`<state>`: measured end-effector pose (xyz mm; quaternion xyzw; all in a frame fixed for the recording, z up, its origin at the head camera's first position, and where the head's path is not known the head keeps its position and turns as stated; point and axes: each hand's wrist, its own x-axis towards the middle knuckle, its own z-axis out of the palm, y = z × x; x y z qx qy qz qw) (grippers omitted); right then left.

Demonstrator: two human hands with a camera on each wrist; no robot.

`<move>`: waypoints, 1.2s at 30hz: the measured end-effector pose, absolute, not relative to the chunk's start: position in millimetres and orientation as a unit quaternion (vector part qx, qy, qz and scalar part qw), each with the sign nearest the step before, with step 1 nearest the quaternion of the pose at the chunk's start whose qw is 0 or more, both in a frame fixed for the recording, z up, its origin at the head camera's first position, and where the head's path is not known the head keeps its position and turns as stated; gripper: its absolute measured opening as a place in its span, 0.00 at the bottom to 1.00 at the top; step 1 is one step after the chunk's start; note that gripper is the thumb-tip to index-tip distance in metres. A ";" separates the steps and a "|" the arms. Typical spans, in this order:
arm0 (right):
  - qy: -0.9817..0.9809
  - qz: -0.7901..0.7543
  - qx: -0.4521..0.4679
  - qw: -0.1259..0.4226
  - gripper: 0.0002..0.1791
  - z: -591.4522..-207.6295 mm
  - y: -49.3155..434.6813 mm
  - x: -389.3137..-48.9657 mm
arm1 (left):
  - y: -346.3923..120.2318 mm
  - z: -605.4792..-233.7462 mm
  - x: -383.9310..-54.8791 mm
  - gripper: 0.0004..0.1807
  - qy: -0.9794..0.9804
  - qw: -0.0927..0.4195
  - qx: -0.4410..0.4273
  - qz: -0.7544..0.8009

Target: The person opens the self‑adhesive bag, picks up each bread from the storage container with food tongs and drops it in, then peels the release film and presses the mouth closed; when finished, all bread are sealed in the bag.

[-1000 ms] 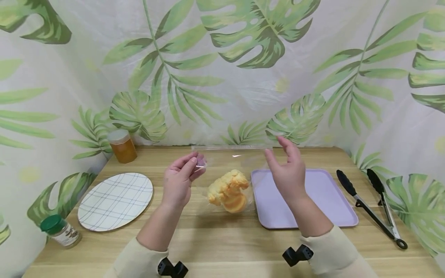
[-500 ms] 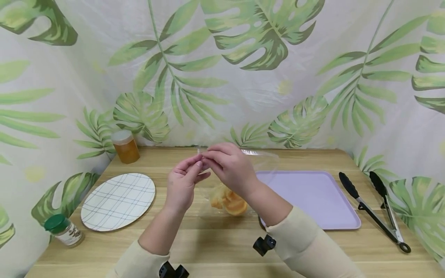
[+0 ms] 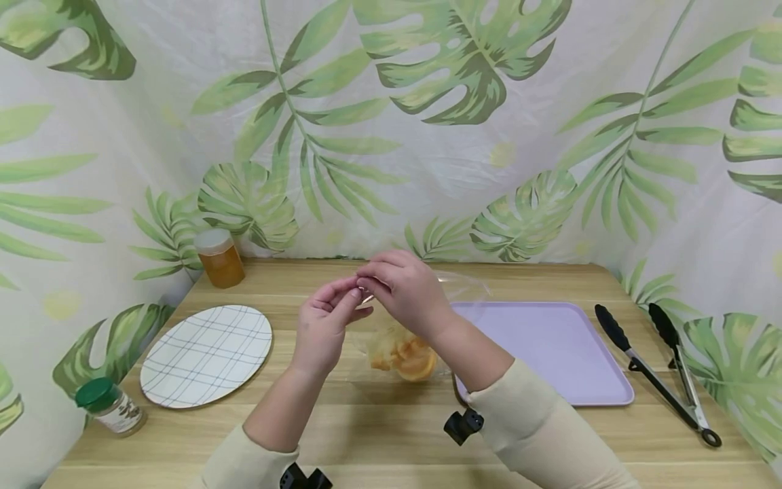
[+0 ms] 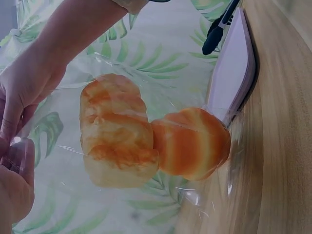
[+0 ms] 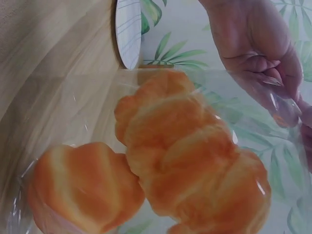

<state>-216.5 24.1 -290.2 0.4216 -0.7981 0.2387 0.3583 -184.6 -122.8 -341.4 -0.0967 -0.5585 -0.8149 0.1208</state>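
A clear plastic bag (image 3: 462, 281) hangs over the table with two pieces of bread inside. In the left wrist view, one is a long, lumpy braided loaf (image 4: 117, 134) and the other a round, striped bun (image 4: 194, 145). My left hand (image 3: 322, 327) pinches the bag's top edge near its left corner. Right beside it, my right hand (image 3: 408, 293) pinches the same edge, fingertips meeting the left ones. The right hand and forearm partly cover the bread in the head view. The bag's right top corner sticks out freely beyond the right hand.
A lilac tray (image 3: 544, 353) lies right of the bag, with black-tipped tongs (image 3: 662, 373) beyond it. To the left are a round checked plate (image 3: 208, 356), a green-capped spice jar (image 3: 111, 406) and an amber jar (image 3: 220, 258). A leaf-print cloth (image 3: 440, 170) hangs behind the table.
My right hand has moved left from the bag's right side to the left corner and now pinches there. Over the last half second both hands shifted only slightly.
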 end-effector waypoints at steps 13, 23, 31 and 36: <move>-0.806 0.241 0.450 0.301 0.04 -280.6 32.3 -215.0 | -122.0 -343.2 -185.3 0.23 -0.579 0.129 -0.131 -0.795; -0.820 0.322 0.399 0.255 0.04 -285.8 32.0 -211.7 | -120.3 -343.3 -183.6 0.20 -0.586 0.121 -0.124 -0.792; -0.807 0.404 0.352 0.248 0.04 -289.8 33.3 -213.5 | -118.1 -340.9 -184.1 0.12 -0.582 0.121 -0.110 -0.797; -0.805 0.410 0.335 0.266 0.06 -290.2 36.3 -215.6 | -119.0 -339.5 -184.2 0.11 -0.586 0.114 -0.101 -0.796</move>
